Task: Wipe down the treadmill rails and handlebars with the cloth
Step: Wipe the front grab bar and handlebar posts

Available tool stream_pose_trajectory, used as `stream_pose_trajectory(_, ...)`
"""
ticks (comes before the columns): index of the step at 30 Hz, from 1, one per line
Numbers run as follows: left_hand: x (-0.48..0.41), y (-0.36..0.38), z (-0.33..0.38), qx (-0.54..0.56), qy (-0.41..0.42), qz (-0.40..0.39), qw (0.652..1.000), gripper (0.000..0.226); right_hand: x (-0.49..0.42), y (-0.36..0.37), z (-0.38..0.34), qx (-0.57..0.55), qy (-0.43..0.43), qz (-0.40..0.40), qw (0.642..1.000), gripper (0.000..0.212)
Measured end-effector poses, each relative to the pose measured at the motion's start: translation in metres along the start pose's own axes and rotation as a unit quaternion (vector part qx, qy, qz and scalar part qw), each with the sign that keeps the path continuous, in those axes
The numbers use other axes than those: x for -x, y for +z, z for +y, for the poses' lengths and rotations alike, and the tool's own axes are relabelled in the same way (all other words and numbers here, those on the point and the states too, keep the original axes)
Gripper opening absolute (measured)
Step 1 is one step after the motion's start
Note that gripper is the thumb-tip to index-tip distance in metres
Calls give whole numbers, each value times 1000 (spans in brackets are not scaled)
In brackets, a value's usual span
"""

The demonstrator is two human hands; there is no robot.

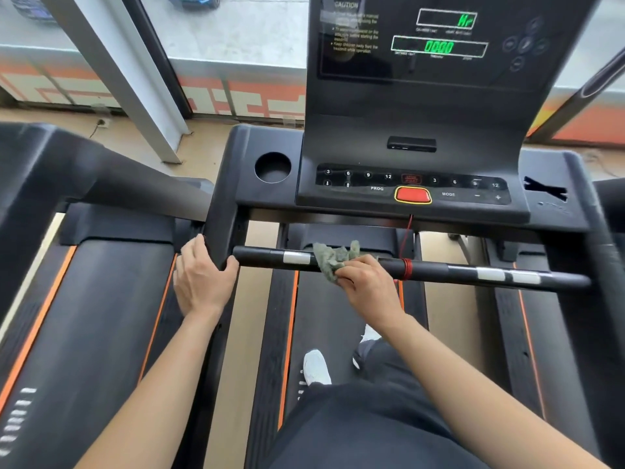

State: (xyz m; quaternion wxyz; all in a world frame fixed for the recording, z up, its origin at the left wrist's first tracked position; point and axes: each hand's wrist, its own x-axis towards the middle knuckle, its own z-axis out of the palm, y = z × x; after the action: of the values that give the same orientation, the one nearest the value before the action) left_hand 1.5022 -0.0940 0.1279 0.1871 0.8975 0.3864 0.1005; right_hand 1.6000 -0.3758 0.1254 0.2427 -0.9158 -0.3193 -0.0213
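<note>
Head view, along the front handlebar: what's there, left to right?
left hand gripping the side post → left silver patch → cloth → right hand pinching it → red cord wound round the handlebar → right silver patches

Ahead of you, a daylit window (243, 32), its white pillar (135, 96), an orange-patterned band (257, 96), tan floor (206, 143) below.
</note>
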Motion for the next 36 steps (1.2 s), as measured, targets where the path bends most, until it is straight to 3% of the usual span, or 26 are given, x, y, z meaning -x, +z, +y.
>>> stream_pose_trajectory(2,4,2,-2,3,17,8,1000,69,13,-5,7,-24,39,-22,999,5)
stream_pose_trajectory(4,5,2,-3,13,22,9,1000,69,31,-7,17,-95,152,-40,983,8)
stream_pose_trajectory(6,5,3,-4,1,38,27,999,65,51,-6,27,-220,320,-26,921,8)
stream_pose_trajectory(8,7,4,-4,-42,90,62,993,57,65,-6,35,-399,450,-2,799,5)
stream_pose_trajectory(11,19,12,2,-58,158,77,983,48,70,-10,45,-571,543,27,615,15)
stream_pose_trajectory(14,36,20,7,-50,154,57,985,51,61,-12,46,-681,557,70,470,24)
stream_pose_trajectory(16,37,17,4,-53,119,45,990,57,49,-10,44,-731,559,93,379,19)
stream_pose_trajectory(18,30,9,-1,-47,78,29,995,66,34,-10,34,-762,559,83,316,13)
stream_pose_trajectory(20,21,-1,-9,-44,58,10,997,69,25,-6,23,-775,553,55,300,24)
stream_pose_trajectory(22,16,-8,-18,-33,62,-12,997,68,22,1,15,-779,542,35,313,36)
stream_pose_trajectory(26,18,-9,-26,-13,82,-22,996,67,20,11,-1,-787,514,-26,340,39)
stream_pose_trajectory(36,14,-7,-22,-26,79,-19,996,65,-20,45,-63,-790,528,-98,297,39)
